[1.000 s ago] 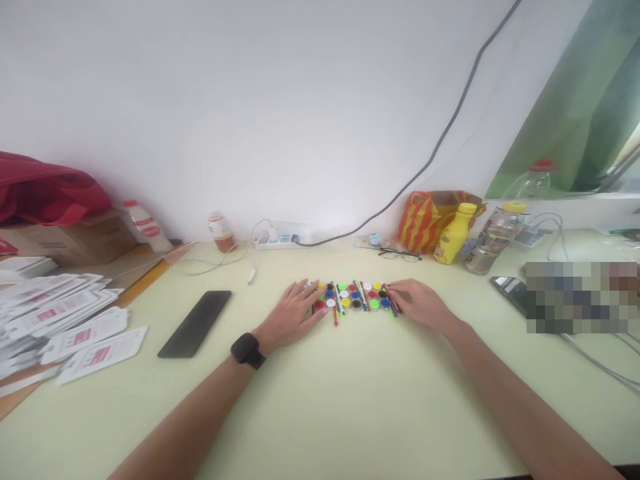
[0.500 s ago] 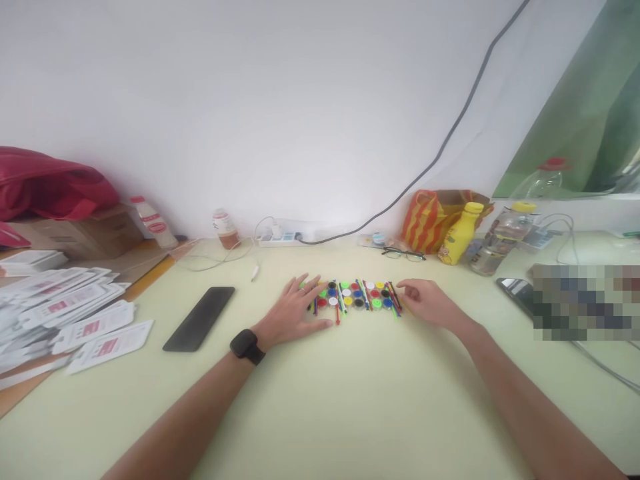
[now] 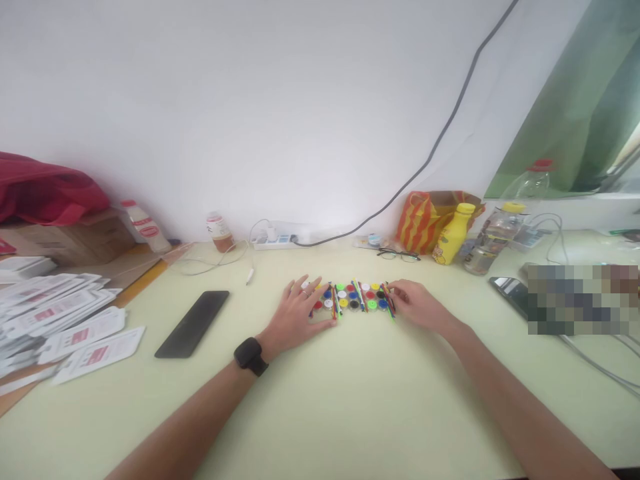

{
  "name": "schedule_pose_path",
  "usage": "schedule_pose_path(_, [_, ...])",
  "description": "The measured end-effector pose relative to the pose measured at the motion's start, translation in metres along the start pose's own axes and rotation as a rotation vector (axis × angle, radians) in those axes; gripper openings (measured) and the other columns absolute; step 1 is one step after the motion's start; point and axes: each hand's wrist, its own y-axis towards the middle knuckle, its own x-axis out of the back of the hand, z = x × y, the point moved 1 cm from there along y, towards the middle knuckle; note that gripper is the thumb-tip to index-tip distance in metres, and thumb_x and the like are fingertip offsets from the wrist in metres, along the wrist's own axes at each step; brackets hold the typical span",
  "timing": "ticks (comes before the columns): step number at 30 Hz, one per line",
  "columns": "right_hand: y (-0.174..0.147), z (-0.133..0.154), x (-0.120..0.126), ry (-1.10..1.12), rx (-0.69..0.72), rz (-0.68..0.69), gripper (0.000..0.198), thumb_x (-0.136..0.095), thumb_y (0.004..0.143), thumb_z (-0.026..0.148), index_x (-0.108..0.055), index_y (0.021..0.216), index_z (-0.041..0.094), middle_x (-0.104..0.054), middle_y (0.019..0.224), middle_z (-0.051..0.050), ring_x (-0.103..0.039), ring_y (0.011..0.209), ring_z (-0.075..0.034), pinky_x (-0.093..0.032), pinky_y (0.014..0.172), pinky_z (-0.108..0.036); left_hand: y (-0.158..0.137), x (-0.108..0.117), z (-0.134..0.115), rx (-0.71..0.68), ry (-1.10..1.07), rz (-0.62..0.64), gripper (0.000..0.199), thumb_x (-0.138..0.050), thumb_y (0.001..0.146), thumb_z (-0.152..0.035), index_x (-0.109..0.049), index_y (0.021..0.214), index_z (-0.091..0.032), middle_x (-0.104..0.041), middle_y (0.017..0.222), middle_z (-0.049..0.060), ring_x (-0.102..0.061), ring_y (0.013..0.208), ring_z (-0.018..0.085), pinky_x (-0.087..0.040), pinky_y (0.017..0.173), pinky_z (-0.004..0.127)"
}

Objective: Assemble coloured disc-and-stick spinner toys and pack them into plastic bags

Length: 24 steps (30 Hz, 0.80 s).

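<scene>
Block of small coloured discs (image 3: 353, 295) noted on the pale surface (image 3: 350, 407), lying between the two hands. Coloured sticks (image 3: 359, 295) lie across it in slanting bundles, with columns of discs between them; the spacing suggests the sticks serve as dividers, though this is inference.

Left hand (image 3: 294, 319): palm down at the block's left end, fingers spread wide over the outer discs, thumb reaching to the near end of a stick bundle. No lifted item observed. The posture is judged to be a steadying one, holding that end in line.

Right hand (image 3: 419, 303): at the block's right end, fingers curled narrow beside the outermost sticks. Contact appears likely; whether a stick is gripped cannot be told, the fingertips being partly hidden. The placement would suit squaring up that edge.

Remaining items: dark phone (image 3: 193, 325), well left of the block; spectacles (image 3: 399, 255), behind its right end; yellow bottle (image 3: 454, 233), farther back and right of it. Their distance presumably leaves both hands working room.
</scene>
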Motion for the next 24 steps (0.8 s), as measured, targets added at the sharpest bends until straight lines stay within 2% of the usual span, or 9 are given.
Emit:
schedule_pose_path(7, [-0.002,0.002,0.001,0.014,0.006,-0.013,0.031,-0.045,0.101,0.034,-0.072,0.108,0.022,-0.075,0.1,-0.007,-0.069,0.082,-0.022,-0.053,0.073,-0.033,0.0,0.007,0.003,0.019,-0.042,-0.03,0.078,-0.058,0.093,-0.072,-0.041,0.158,-0.033,-0.041,0.165,0.006,-0.027,0.155,0.04,-0.025,0.125,0.062])
schedule_pose_path(12, [0.001,-0.02,0.002,-0.022,-0.028,-0.088,0.031,-0.046,0.099,0.032,-0.073,0.111,0.022,-0.076,0.11,-0.009,-0.07,0.092,-0.024,-0.055,0.084,-0.035,-0.001,0.015,0.031,0.166,-0.09,-0.162,0.055,-0.046,0.104,-0.057,-0.05,0.151,-0.029,-0.05,0.158,0.007,-0.035,0.151,0.034,-0.032,0.123,0.054])
schedule_pose_path(14, [0.004,-0.034,0.002,-0.045,-0.055,-0.127,0.03,-0.046,0.098,0.029,-0.072,0.111,0.021,-0.075,0.112,-0.01,-0.07,0.098,-0.025,-0.054,0.09,-0.038,-0.001,0.017,0.051,0.225,-0.147,-0.231,0.047,-0.043,0.106,-0.051,-0.055,0.142,-0.024,-0.057,0.148,0.009,-0.046,0.142,0.03,-0.038,0.12,0.048])
schedule_pose_path(16, [0.007,-0.046,0.002,-0.055,-0.078,-0.154,0.03,-0.046,0.096,0.027,-0.072,0.111,0.02,-0.074,0.113,-0.011,-0.069,0.103,-0.026,-0.054,0.093,-0.04,-0.003,0.016,0.072,0.322,-0.209,-0.275,0.039,-0.043,0.105,-0.049,-0.062,0.126,-0.022,-0.065,0.133,0.01,-0.059,0.123,0.028,-0.047,0.109,0.045])
schedule_pose_path(18, [0.008,-0.054,0.0,-0.063,-0.093,-0.18,0.03,-0.047,0.096,0.027,-0.071,0.112,0.02,-0.073,0.115,-0.012,-0.067,0.11,-0.027,-0.053,0.098,-0.042,-0.004,0.013,0.09,0.417,-0.246,-0.295,0.037,-0.043,0.103,-0.049,-0.064,0.111,-0.02,-0.069,0.117,0.01,-0.064,0.103,0.026,-0.053,0.096,0.043])
schedule_pose_path(20, [0.01,-0.057,-0.005,-0.071,-0.101,-0.201,0.032,-0.047,0.096,0.03,-0.071,0.114,0.019,-0.072,0.12,-0.012,-0.064,0.117,-0.028,-0.05,0.105,-0.045,-0.005,0.009,0.102,0.458,-0.259,-0.293,0.039,-0.041,0.102,-0.049,-0.064,0.108,-0.018,-0.07,0.108,0.011,-0.064,0.092,0.025,-0.054,0.088,0.043])
schedule_pose_path(22, [0.01,-0.057,-0.012,-0.075,-0.1,-0.212,0.036,-0.044,0.1,0.034,-0.069,0.121,0.019,-0.07,0.128,-0.012,-0.06,0.125,-0.029,-0.046,0.112,-0.048,-0.006,0.005,0.108,0.464,-0.27,-0.273,0.042,-0.039,0.102,-0.049,-0.064,0.114,-0.017,-0.071,0.111,0.012,-0.066,0.097,0.026,-0.055,0.09,0.043])
schedule_pose_path(24, [0.01,-0.054,-0.019,-0.074,-0.093,-0.209,0.043,-0.04,0.103,0.041,-0.066,0.13,0.019,-0.067,0.136,-0.013,-0.056,0.133,-0.029,-0.043,0.116,-0.05,-0.007,0.002,0.108,0.452,-0.274,-0.241,0.048,-0.039,0.102,-0.052,-0.063,0.123,-0.016,-0.069,0.124,0.014,-0.063,0.115,0.03,-0.05,0.103,0.047])
